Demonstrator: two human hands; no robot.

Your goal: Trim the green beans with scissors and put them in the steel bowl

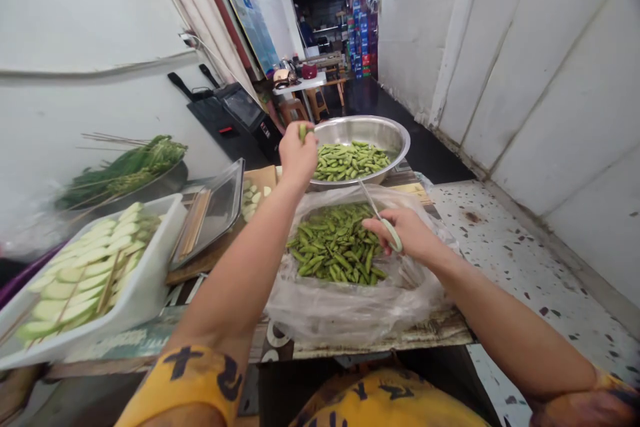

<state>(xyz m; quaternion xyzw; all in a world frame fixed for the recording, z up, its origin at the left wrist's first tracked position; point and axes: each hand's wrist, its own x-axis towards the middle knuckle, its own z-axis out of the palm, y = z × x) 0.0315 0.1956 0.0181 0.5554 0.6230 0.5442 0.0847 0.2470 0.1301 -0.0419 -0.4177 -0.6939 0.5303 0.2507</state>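
My left hand [297, 155] is raised at the left rim of a wide metal basin [400, 147], its fingers closed on an edamame pod [303, 132]. Inside the basin lies a heap of green edamame pods [350, 160]. My right hand [405, 233] grips a pair of scissors [391, 232] by the pale handle loops, blades pointing up and away toward the basin. Below the scissors, a clear plastic bag [345, 317] lies spread open with many more edamame pods [340, 250] in it. Whether the blades are parted is hard to make out.
On the left, a white tub [173, 233] holds sliced pale-green vegetables on skewers. Behind it, a dark bowl [173, 180] carries skewered greens. A metal tray [215, 213] with wooden sticks leans beside a board with cut white pieces [253, 197]. A white wall [540, 60] bounds the right.
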